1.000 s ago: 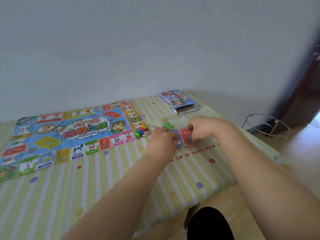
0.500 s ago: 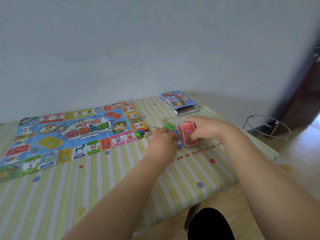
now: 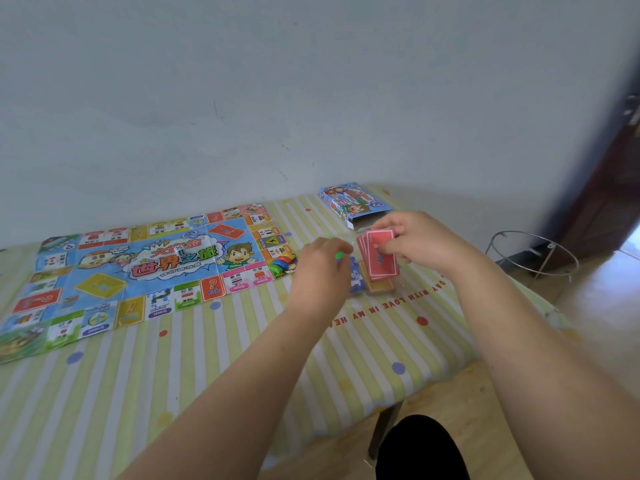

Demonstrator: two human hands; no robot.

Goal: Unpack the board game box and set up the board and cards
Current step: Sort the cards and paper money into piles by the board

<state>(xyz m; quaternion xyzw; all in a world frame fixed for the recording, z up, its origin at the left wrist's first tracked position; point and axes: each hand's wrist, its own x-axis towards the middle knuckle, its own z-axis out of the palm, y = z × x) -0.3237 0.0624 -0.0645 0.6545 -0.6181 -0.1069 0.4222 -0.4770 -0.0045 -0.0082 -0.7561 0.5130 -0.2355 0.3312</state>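
Okay so, red deck in hand, board's already laid out

Right hand (image 3: 412, 244) pinches the red card stack (image 3: 381, 261) between thumb and fingers, tipped up and a bit fanned just above the orange stack (image 3: 380, 288). My guess is that's to get it clear of the other decks so it can go on its red slot on the board (image 3: 138, 271). Left hand (image 3: 322, 268) sits knuckles-up right by the blue stack (image 3: 356, 281), probably steadying the rest, but its fingers are hidden so I can't tell if it's gripping anything. Board lies flat on the striped tablecloth (image 3: 173, 375), off to the left. Coloured tokens (image 3: 282, 266) sit on its near corner, right on the route over. Box (image 3: 349, 202) lies open-ended behind the hands, and a wire ring stand (image 3: 533, 254) is on the floor.
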